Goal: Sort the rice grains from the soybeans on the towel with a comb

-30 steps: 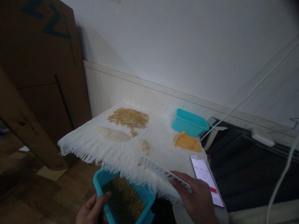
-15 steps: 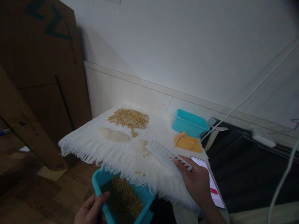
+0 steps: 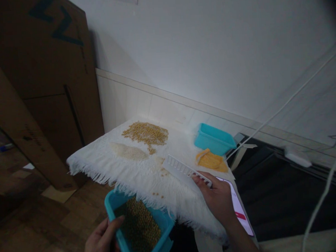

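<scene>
My left hand [image 3: 102, 242] grips the left rim of a turquoise plastic bin [image 3: 111, 202], thumb over the edge. Soybeans [image 3: 144, 220] lie inside it, and it hangs just under the fringed front edge of a white cloth [image 3: 103, 164]. In my right hand [image 3: 215, 196] is a white slotted plastic strip [image 3: 177, 168], held by its near end. Its far end rests on or just above the cloth, beside a few loose beans [image 3: 163, 174]. A pile of soybeans [image 3: 147, 132] and a heap of white grains, like rice [image 3: 127, 150], lie farther back.
At the back right stands a second turquoise bin [image 3: 214, 139], with a folded yellow cloth [image 3: 211, 161] before it. A lit phone [image 3: 240, 212] lies by my right wrist. A white cable [image 3: 281, 111] crosses on the right. Tall cardboard boxes [image 3: 44, 101] stand to the left.
My right hand has shifted slightly left and away from me with the slotted strip. My left hand and the bin look almost unmoved. The view has drifted slightly.
</scene>
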A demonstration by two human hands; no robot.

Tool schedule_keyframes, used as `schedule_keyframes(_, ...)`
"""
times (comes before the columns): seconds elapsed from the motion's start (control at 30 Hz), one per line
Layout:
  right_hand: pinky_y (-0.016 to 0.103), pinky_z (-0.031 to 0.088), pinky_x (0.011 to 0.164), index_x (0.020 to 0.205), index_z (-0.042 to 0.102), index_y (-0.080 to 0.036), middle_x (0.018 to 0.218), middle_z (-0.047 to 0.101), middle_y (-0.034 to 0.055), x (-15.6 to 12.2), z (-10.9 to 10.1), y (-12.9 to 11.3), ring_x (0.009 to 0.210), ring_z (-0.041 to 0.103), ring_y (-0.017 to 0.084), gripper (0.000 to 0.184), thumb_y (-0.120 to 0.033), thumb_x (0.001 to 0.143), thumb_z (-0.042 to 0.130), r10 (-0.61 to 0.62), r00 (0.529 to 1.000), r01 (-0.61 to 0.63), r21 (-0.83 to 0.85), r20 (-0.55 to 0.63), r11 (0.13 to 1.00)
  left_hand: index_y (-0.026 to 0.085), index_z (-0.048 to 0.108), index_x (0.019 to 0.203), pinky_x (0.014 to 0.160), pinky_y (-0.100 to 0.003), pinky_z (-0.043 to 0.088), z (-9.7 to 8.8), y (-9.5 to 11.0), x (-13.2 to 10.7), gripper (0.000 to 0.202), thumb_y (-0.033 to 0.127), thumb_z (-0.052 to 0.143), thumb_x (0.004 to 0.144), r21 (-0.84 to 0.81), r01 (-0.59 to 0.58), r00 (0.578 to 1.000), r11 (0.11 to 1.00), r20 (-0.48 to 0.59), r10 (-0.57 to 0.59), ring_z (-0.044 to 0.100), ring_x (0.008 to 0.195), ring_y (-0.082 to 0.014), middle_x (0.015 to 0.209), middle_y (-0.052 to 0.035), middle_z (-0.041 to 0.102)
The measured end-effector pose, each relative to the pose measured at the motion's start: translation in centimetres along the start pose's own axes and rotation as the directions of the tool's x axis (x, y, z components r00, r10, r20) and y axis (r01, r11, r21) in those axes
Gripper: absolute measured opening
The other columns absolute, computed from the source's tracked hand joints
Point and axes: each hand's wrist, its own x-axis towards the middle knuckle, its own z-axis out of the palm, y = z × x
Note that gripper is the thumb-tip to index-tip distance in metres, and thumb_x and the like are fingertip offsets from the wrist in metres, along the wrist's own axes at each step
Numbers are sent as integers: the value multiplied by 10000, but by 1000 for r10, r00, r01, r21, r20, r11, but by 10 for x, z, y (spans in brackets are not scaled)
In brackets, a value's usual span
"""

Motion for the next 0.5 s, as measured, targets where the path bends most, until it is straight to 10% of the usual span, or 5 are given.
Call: schedule_keyframes(0.5, 211, 504, 540, 886, 718, -186, 753, 739, 31, -2, -2, 10, 639, 680, 165, 273, -391, 859, 541, 24, 998, -26, 32, 65, 999, 188, 559, 549, 246, -143, 195, -1, -3, 4, 346, 465, 767, 543, 4, 15, 1000, 1000, -6, -15, 285, 208, -43, 267, 96, 393)
